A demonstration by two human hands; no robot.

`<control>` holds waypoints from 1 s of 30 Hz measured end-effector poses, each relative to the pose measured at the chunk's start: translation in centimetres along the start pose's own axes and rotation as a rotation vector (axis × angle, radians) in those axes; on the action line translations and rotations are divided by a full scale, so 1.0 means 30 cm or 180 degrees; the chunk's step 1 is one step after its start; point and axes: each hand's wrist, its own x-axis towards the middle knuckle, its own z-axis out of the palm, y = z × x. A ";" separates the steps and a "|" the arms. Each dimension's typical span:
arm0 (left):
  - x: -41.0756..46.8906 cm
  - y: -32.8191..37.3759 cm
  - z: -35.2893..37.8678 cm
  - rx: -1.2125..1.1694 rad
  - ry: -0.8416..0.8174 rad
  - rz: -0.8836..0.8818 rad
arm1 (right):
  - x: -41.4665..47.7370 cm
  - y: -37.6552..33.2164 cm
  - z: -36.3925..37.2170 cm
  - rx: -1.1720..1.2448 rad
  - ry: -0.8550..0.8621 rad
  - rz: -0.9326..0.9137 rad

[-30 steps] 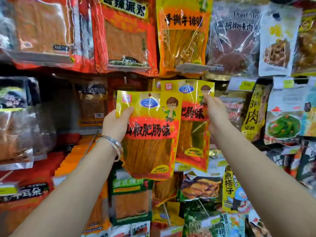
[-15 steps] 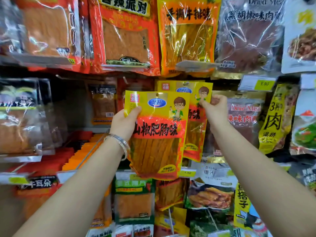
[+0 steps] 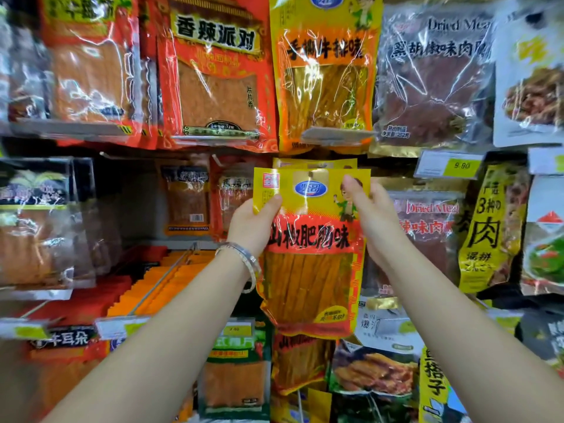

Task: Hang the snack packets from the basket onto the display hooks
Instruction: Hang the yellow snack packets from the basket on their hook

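A yellow and orange snack packet (image 3: 311,257) with brown strips inside is held upright in front of the display wall. My left hand (image 3: 253,221) pinches its upper left edge, thumb on the front. My right hand (image 3: 370,212) grips its upper right edge. The hang hole at the packet's top (image 3: 310,174) sits right in front of another packet of the same kind (image 3: 314,162), of which only the top edge shows behind it. The hook itself is hidden, and the basket is out of view.
Hanging packets fill the wall: red ones (image 3: 213,74) and a yellow one (image 3: 323,71) above, dark dried-meat bags (image 3: 433,74) to the upper right, more rows below. A long bare hook (image 3: 171,276) sticks out at lower left. A price tag (image 3: 448,164) hangs to the right.
My left hand carried the packet right and up, in front of the hanging one. My right hand left the hanging packet and took the held packet's right edge.
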 end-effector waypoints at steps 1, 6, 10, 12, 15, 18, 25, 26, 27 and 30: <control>0.007 0.000 0.009 0.0092 -0.0014 0.0107 | 0.003 0.001 -0.006 -0.0061 0.0093 -0.0121; 0.033 0.052 0.035 0.0755 0.0104 0.0959 | 0.037 -0.016 -0.036 -0.0501 0.0210 -0.0402; 0.035 0.106 0.063 0.1263 -0.0120 0.1658 | 0.078 -0.030 -0.046 -0.0436 0.0410 -0.0526; 0.032 0.122 0.081 0.1199 -0.0414 0.1672 | 0.101 -0.038 -0.044 -0.0412 0.0480 -0.0520; 0.029 0.132 0.093 0.1068 -0.0507 0.1634 | 0.132 -0.042 -0.038 -0.0468 0.0493 -0.0353; 0.029 0.131 0.092 0.0990 -0.0442 0.1530 | 0.145 -0.043 -0.033 -0.0566 0.0522 -0.0259; 0.021 0.134 0.098 0.0951 -0.0371 0.1519 | 0.142 -0.024 -0.038 -0.0785 0.0457 -0.0118; 0.025 0.132 0.099 0.0951 -0.0347 0.1507 | 0.142 -0.018 -0.040 -0.0783 0.0431 -0.0103; 0.029 0.129 0.099 0.0960 -0.0330 0.1518 | 0.144 -0.012 -0.041 -0.0781 0.0421 -0.0113; 0.036 0.090 0.097 0.0911 -0.0369 0.1582 | 0.145 0.012 -0.042 -0.0949 0.0535 -0.0427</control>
